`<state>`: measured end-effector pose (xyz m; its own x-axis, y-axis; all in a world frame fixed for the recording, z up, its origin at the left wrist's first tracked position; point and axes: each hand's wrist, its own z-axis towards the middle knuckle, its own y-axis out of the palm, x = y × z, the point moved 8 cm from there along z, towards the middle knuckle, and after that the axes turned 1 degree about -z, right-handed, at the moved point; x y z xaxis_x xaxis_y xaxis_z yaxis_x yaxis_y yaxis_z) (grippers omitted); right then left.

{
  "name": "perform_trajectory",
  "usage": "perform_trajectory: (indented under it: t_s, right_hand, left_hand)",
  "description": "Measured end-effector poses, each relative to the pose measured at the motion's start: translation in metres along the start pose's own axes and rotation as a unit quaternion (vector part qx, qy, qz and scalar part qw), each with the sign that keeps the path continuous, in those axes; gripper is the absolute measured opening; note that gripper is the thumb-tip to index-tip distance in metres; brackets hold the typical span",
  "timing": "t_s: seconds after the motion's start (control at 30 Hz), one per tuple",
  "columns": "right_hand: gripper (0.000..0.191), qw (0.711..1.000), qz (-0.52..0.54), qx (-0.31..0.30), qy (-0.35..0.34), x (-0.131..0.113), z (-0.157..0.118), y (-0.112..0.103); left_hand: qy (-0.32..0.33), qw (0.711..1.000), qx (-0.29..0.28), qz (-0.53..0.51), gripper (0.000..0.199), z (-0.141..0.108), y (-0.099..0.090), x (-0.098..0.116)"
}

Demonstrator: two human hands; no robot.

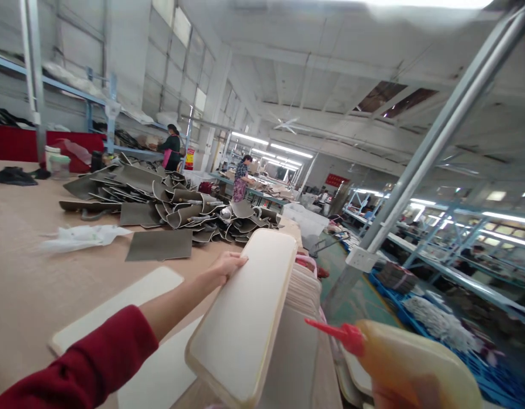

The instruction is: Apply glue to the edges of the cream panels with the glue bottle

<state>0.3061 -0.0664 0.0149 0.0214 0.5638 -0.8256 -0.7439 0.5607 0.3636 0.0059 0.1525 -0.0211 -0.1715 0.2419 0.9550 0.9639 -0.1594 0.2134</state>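
My left hand point(229, 268), in a dark red sleeve, pinches the left edge of a white rounded rectangular panel point(245, 318). The panel is tilted up over the table, its yellowish rim facing me. At the lower right is a translucent yellowish squeeze bottle point(416, 358) with a red pointed nozzle, aimed left at the panel without touching it. My right hand point(424, 392) shows only dimly at the bottle's bottom, closed around it. Two more white panels lie flat beneath my left arm, one being a panel point(130, 301) at the left. A stack of similar panels point(303, 289) is behind the raised one.
A heap of grey-brown curved pieces point(181, 199) covers the table's far side, near a flat grey piece point(160, 245) and crumpled white plastic point(86, 237). Lidded jars point(60, 166) stand at left. A metal post point(416, 153) rises at right beside blue crates point(441, 335). Two people work farther back.
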Motion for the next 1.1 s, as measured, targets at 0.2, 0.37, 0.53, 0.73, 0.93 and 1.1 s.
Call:
perform_trajectory:
  t_s: [0.2,0.37,0.53,0.73,0.93,1.1]
  right_hand:
    - [0.067,0.994,0.089,0.056,0.014,-0.016,0.032,0.003]
    - [0.070,0.984,0.159,0.073,-0.021,-0.032,0.048,0.015]
    - [0.053,0.985,0.161,0.063,-0.002,-0.009,0.047,0.023]
    - [0.061,0.987,0.149,0.053,0.039,0.024,0.042,0.034]
    - [0.062,0.985,0.144,0.044,0.081,0.050,0.024,0.034]
    - [0.054,0.990,0.077,-0.012,0.120,0.077,-0.028,0.033]
  left_hand:
    - [0.014,0.997,-0.077,0.021,0.050,-0.019,0.007,-0.007]
    - [0.018,0.993,-0.116,0.022,0.048,-0.037,0.018,-0.007]
    - [0.034,0.992,-0.115,0.032,0.041,-0.041,0.027,-0.008]
    - [0.038,0.997,-0.069,0.019,0.036,-0.030,0.029,-0.013]
    - [0.019,0.999,-0.043,-0.003,0.033,-0.021,0.025,-0.018]
    - [-0.003,1.000,-0.023,-0.012,0.038,-0.019,0.017,-0.019]
